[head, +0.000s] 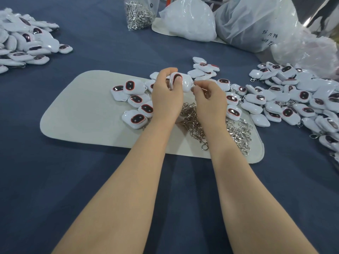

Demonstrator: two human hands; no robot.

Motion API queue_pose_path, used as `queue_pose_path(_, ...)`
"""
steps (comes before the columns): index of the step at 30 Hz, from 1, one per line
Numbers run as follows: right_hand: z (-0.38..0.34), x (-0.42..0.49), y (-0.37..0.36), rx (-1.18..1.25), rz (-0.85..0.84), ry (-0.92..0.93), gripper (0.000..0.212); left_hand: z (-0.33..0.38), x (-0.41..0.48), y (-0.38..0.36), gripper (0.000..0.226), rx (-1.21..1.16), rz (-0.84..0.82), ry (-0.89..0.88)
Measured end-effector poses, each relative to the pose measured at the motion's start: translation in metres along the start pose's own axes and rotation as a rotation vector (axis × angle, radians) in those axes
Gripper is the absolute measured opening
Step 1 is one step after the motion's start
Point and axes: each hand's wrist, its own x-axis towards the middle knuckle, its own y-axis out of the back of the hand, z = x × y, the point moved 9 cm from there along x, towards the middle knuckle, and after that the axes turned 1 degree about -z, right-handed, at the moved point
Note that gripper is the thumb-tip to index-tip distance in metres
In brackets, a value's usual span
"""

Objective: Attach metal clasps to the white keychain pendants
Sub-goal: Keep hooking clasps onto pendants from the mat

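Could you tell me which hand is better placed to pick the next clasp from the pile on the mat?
Probably the right hand: the left hand grips the pendant, while the clasp pile lies between both wrists but spreads mostly to the right hand's side.

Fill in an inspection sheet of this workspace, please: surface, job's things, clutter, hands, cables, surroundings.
Surface: blue cloth, beige mat on it.
Job's things: held pendant above the mat; loose clasps heaped on the mat; pendants beside them; right pile of pendants.
Clutter: far-left pile of pendants; bag of clasps and white plastic bags at the back.
Hands: left hand grips the held pendant; right hand pinches at its right edge.
Cables: nothing seen.
Surroundings: nothing seen beyond the table.
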Motion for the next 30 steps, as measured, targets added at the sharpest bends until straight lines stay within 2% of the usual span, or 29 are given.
queue_pose_path(4, 0.004, 0.000, -0.004, 0.031, -0.033, -0.045, 0.016, -0.014, 0.001, 0.007, 0.015, -0.112, 0.069, 0.135)
queue_pose_path(15, -0.002, 0.000, -0.006, 0.079, -0.044, 0.009, 0.011, -0.019, 0.003, 0.005, 0.016, -0.151, 0.062, 0.180)
queue_pose_path(30, -0.005, -0.002, 0.009, 0.099, 0.118, 0.030, 0.007, -0.021, -0.001, -0.006, 0.013, -0.141, -0.029, 0.235)
